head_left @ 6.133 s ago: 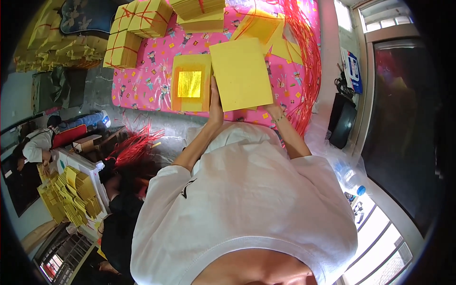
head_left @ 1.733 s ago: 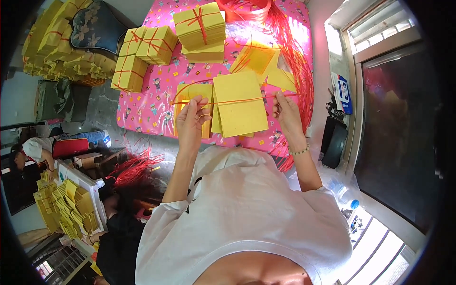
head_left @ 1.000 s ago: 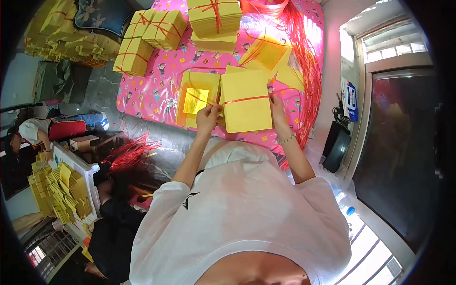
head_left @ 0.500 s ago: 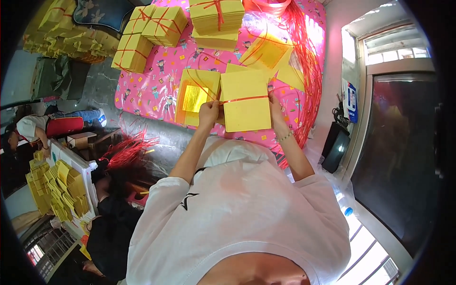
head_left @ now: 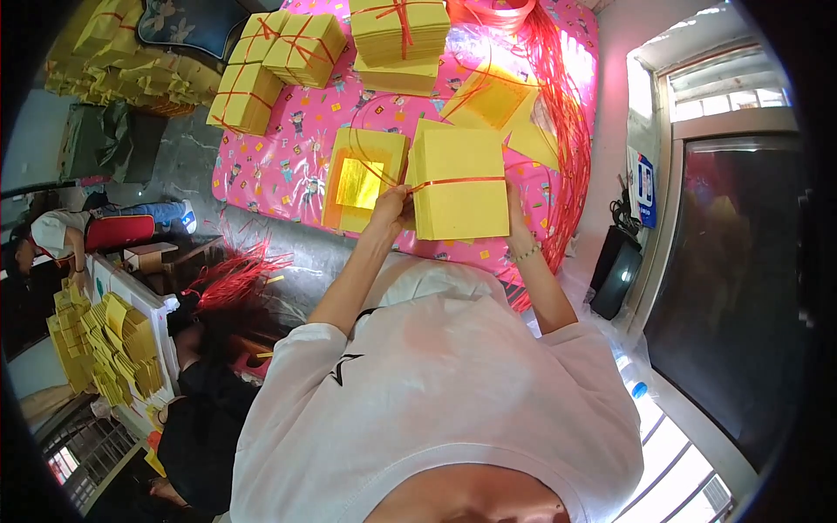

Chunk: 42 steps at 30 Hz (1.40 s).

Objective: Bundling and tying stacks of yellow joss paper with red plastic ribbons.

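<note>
A stack of yellow paper sheets (head_left: 462, 209) is held up over the pink table, its left side edge showing. A flat red strap (head_left: 462, 181) runs across its front. My left hand (head_left: 392, 207) is closed at the stack's left edge, pinching the strap, whose loose length curves up behind. Along the right edge, my right hand (head_left: 517, 222) grips the stack, most of its fingers hidden behind it. Just left of my left hand lies another stack of paper with a gold foil square (head_left: 359, 181) on top.
Strapped yellow bundles (head_left: 305, 50) stand at the back of the pink tablecloth (head_left: 261, 166). Loose orange-printed sheets (head_left: 488, 98) lie behind my hands. Long red straps (head_left: 567, 148) hang along the right edge. At left, other people sit by a white table (head_left: 161, 336) piled with yellow paper.
The held stack has shifted slightly right and turned so that its left side shows more. Both my hands have moved a little right with it, keeping their hold.
</note>
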### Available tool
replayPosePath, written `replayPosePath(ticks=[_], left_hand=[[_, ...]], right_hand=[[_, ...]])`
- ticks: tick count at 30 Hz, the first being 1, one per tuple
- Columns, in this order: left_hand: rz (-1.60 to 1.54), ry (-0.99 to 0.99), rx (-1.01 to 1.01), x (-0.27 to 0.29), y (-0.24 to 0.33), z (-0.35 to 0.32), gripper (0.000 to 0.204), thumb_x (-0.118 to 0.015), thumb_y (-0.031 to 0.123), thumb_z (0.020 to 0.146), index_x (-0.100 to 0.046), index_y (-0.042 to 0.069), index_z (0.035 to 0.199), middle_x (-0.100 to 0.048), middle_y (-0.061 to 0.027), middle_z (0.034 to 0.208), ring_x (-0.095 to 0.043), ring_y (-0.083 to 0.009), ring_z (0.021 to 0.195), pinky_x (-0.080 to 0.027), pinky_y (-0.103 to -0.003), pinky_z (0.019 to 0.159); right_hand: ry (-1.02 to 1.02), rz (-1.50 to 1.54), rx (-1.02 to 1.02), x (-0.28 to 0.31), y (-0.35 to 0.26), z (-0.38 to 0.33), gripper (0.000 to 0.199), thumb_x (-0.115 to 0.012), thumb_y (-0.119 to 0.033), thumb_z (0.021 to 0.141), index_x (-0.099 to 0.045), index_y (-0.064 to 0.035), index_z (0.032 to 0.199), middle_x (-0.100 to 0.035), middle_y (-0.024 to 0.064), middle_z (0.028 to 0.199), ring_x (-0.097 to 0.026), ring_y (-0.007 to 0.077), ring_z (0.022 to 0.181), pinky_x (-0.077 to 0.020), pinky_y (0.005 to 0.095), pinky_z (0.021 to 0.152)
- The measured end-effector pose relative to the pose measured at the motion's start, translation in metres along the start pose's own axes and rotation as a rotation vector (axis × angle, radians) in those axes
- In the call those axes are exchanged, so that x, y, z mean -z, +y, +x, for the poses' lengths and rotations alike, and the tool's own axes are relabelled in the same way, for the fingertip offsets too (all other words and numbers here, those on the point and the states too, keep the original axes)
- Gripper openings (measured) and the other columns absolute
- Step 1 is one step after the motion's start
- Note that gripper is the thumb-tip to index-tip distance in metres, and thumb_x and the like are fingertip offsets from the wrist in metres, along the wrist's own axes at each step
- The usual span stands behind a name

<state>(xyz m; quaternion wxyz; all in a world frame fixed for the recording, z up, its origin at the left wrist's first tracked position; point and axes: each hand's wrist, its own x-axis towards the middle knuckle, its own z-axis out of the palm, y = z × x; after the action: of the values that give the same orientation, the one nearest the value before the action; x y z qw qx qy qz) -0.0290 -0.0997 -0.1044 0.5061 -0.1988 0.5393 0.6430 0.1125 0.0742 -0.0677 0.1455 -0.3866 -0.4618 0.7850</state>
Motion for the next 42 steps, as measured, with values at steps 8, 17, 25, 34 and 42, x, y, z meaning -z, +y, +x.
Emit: replayPosePath(ticks=[8,17,25,34,42], left_hand=[[-0.197,-0.012,0.15,-0.032,0.018,-0.024,0.028,-0.039,0.015,0.097,-0.049,0.003,0.121,-0.061,-0.0121,0.11,-0.061,-0.0238,0.099,-0.049,-0.043,0.092],[-0.125,-0.302,-0.23,-0.044,0.055,-0.044,0.025,-0.045,0.019,0.098,-0.056,0.005,0.115,-0.063,-0.0026,0.104,-0.058,-0.0143,0.097,-0.047,-0.029,0.085],[0.337,-0.435,-0.827,-0.063,0.121,-0.095,0.023,-0.047,0.016,0.097,-0.063,0.0,0.101,-0.067,-0.0021,0.095,-0.059,-0.0063,0.085,-0.046,-0.023,0.079],[1.33,-0.261,-1.755,-0.064,0.088,-0.122,0.031,-0.06,0.0,0.071,-0.063,0.011,0.1,-0.064,-0.0021,0.113,-0.057,-0.0251,0.108,-0.047,-0.04,0.086],[1.506,-0.315,-1.593,-0.041,0.035,-0.118,0.03,-0.06,0.002,0.074,-0.061,0.01,0.103,-0.06,-0.0011,0.12,-0.054,-0.0247,0.112,-0.042,-0.04,0.092]], right_hand=[[-0.121,0.347,-0.186,0.016,-0.006,-0.004,0.037,-0.035,-0.025,0.096,-0.054,0.0012,0.115,-0.064,0.0118,0.102,-0.066,0.021,0.085,-0.0568,0.0335,0.072],[-0.012,0.149,0.147,0.0,-0.038,-0.013,0.033,-0.037,-0.025,0.099,-0.053,-0.004,0.118,-0.063,0.0092,0.105,-0.065,0.0191,0.087,-0.0566,0.0331,0.074],[-0.28,0.349,-0.01,-0.03,-0.126,-0.013,0.029,-0.047,-0.015,0.096,-0.049,-0.005,0.123,-0.061,0.0047,0.113,-0.062,0.0137,0.096,-0.0532,0.025,0.081],[-0.77,0.176,0.02,-0.011,-0.103,0.087,0.011,-0.052,-0.02,0.095,-0.053,-0.0095,0.099,-0.059,-0.0023,0.094,-0.057,0.0058,0.08,-0.0497,0.0202,0.072],[-0.825,-0.123,-0.071,-0.016,-0.101,0.08,0.01,-0.056,-0.018,0.094,-0.055,-0.0077,0.093,-0.065,0.002,0.093,-0.061,0.0081,0.085,-0.05,0.0225,0.076]])
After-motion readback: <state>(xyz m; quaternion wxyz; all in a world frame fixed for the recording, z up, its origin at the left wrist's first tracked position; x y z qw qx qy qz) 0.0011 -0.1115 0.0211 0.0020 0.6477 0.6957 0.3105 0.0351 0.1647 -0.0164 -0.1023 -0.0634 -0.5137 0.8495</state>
